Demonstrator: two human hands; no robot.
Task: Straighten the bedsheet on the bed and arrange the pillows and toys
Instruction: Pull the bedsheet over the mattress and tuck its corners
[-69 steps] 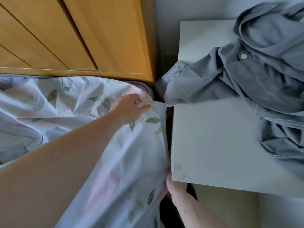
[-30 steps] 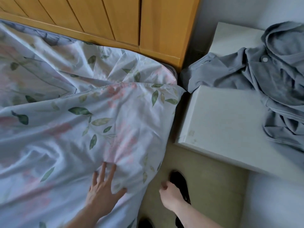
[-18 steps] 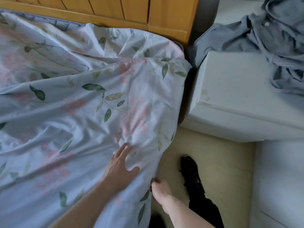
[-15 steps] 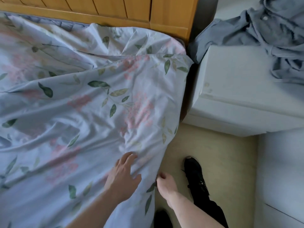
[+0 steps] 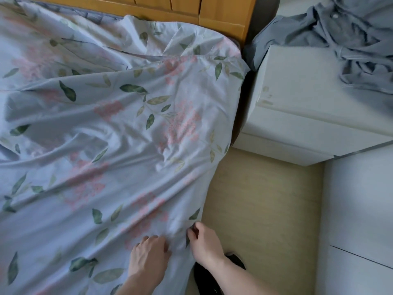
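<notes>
Both hands work at the near edge of the bed. The right hand (image 5: 205, 244) pinches the hanging border of the pale blue cotton bedsheet printed with green leaves and pink blossoms (image 5: 110, 133), fingers curled round a fold of it just where the cloth drops over the side of the mattress. The left hand (image 5: 148, 264) rests on top of the sheet just beside the right, knuckles up and fingers bent down into the fabric; whether it clamps a fold or only presses cannot be told. The sheet covers the bed up to the honey-coloured wooden headboard (image 5: 212, 11), still creased in long ridges that run from the far left toward the hands, with a bunched layer near the headboard corner. Close beside the bed stands a white bedside cabinet (image 5: 302, 99), and a crumpled grey button-up garment (image 5: 348, 37) lies across its top, one part drooping over the edge toward the headboard. A black shoe (image 5: 235, 260) shows on the pale yellow floor (image 5: 263, 209) under the right wrist.
</notes>
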